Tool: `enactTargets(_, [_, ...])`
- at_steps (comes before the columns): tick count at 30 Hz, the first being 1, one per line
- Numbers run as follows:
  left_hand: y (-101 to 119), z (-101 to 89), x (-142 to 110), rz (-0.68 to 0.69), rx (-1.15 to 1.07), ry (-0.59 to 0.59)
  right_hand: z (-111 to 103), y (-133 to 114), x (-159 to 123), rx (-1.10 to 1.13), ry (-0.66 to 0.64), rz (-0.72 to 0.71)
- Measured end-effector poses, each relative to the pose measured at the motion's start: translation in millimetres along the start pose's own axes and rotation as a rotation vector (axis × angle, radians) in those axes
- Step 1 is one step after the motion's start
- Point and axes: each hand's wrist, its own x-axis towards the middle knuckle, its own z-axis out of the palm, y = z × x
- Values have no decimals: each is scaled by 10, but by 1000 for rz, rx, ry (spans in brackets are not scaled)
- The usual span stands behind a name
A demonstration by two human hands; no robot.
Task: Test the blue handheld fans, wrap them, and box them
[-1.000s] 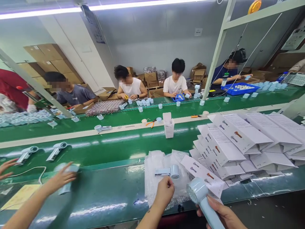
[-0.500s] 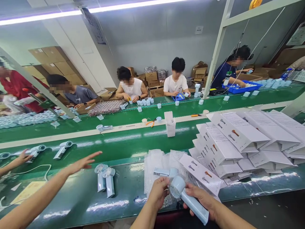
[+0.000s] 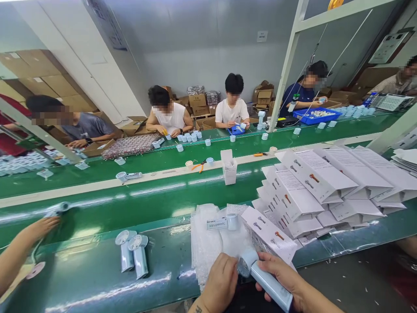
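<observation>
A light-blue handheld fan (image 3: 270, 282) is gripped by its handle in my right hand (image 3: 278, 274), its round head pointing up and left. My left hand (image 3: 220, 280) is closed beside the fan's head, fingers curled inward; what they pinch, if anything, is hidden. Just beyond my hands, another light-blue fan (image 3: 219, 223) marked "Speed FAN" lies on clear bubble-wrap bags (image 3: 205, 248). Two more fans, a left one (image 3: 126, 254) and a right one (image 3: 140, 256), lie side by side on the green bench (image 3: 87, 269).
White printed boxes (image 3: 306, 187) are stacked at right, and an open white box (image 3: 229, 167) stands on the green belt (image 3: 156, 191). A co-worker's hand (image 3: 41, 230) touches a fan at left. Orange-handled pliers (image 3: 199, 166) lie on the centre strip. Several people work across the belt.
My view has turned rightward. My left fingers have curled in closer by the fan's head. At left, a co-worker's outstretched arm has drawn back, and a fan on the belt is now under a hand.
</observation>
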Motion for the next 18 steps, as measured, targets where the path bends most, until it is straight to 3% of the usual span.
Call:
enactTargets(4, [57,56,100,-82,-5,70,91,16,-32,-58,95,-50])
enactTargets(7, [134,-36,238,-154,-42,124,145,-52,-74,-48,65,-41])
enactTargets(11, [183,-148,154,221,-3,-118,108,-74,-74,24,120,-42])
enactTargets(12, [172,-154,104,262,-1,-169,96,-56,-68,38,123,-41])
enactTargets(14, [132,-140,33,200,-23,-181,96,-17,-65,66,107,-39])
enactTargets(18, [80,-89,83,-156,-5,-69,203,-57,-124,124,136,-65])
